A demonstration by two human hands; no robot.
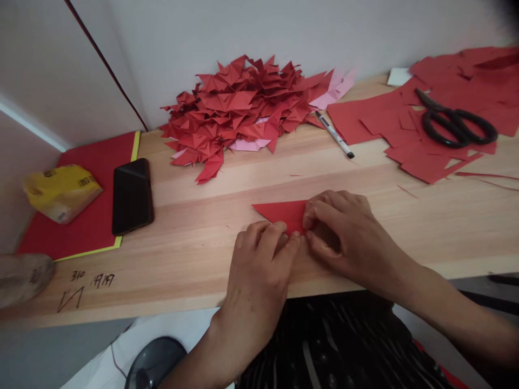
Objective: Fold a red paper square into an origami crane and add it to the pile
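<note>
Paper (284, 212), red and pointed, lay on the tabletop (194, 227), pinched at its near edge by nearly closed left fingers (270, 239) and at its right end by nearly closed right fingers (324, 212), where I judged uneven pressure could slide it and skew a fold.

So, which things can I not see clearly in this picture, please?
Head view:
Small red paper: right end hidden behind the right hand.
Yellow packet: small print too blurred to read.
Red sheets: cut off by the right edge.
Dark round object: cut off by the bottom edge.
</note>
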